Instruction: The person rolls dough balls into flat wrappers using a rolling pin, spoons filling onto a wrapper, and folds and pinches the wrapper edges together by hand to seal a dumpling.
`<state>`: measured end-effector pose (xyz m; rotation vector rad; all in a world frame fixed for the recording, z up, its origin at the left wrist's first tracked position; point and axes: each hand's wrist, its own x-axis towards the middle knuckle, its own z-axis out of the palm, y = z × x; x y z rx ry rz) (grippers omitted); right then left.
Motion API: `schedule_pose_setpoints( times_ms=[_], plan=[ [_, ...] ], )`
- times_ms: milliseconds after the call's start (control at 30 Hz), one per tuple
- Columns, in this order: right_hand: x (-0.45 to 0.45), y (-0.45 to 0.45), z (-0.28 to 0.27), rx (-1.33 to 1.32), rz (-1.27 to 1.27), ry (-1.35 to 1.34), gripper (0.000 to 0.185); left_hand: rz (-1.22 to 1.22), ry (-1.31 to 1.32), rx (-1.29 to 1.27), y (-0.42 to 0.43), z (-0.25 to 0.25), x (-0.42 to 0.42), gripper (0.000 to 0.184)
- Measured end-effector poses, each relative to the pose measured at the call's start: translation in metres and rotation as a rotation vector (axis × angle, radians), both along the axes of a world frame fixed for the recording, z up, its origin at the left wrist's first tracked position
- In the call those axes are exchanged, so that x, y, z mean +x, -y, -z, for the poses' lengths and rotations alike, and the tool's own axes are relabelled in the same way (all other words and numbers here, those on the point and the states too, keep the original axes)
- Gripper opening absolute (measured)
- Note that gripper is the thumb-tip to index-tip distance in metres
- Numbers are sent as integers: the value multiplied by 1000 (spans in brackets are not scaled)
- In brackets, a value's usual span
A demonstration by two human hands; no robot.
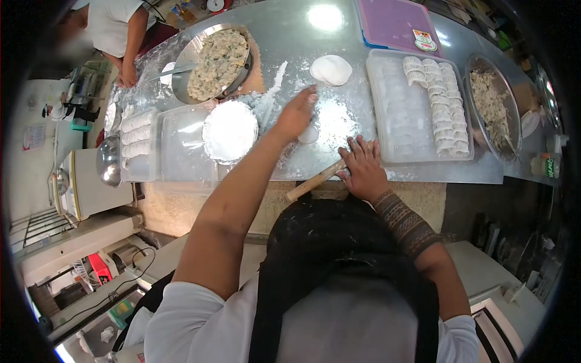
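Note:
My left hand (296, 114) is over the floured metal table, its fingers stretched towards a stack of round dough wrappers (331, 70). I see nothing held in it, though part of the fingers is hidden. Close below it lies a small dough disc (308, 135). My right hand (366, 171) rests on a wooden rolling pin (315, 181), with the palm and thumb over its upper end and the fingers reaching onto the table. The pin's lower end sticks out past the table's front edge. Loose flour (336, 121) is scattered between the hands.
At right, a plastic tray (402, 154) holds rows of folded dumplings (445, 109), beside a filling bowl (514, 115). At left are a flour container (230, 132), a pan of filling (218, 63) and another dumpling tray (138, 139). A purple lid (396, 24) lies behind. Another person (118, 30) stands far left.

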<state>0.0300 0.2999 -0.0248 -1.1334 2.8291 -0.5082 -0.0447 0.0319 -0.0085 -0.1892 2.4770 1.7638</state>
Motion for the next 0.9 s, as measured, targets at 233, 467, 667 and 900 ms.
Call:
schedule_pose_setpoints(
  times_ms=[233, 467, 667, 900],
  plan=[
    [1, 5, -3, -37, 29, -20, 56, 201, 11, -747, 8, -10, 49, 40],
    [1, 10, -1, -15, 61, -24, 58, -11, -49, -556, -8, 3, 48, 33],
    [2, 10, 1, -13, 62, -34, 58, 379, -231, -858, -1, -3, 67, 27],
    [-4, 16, -7, -53, 60, -40, 61, 69, -476, -803, -3, -11, 29, 47]
  ],
)
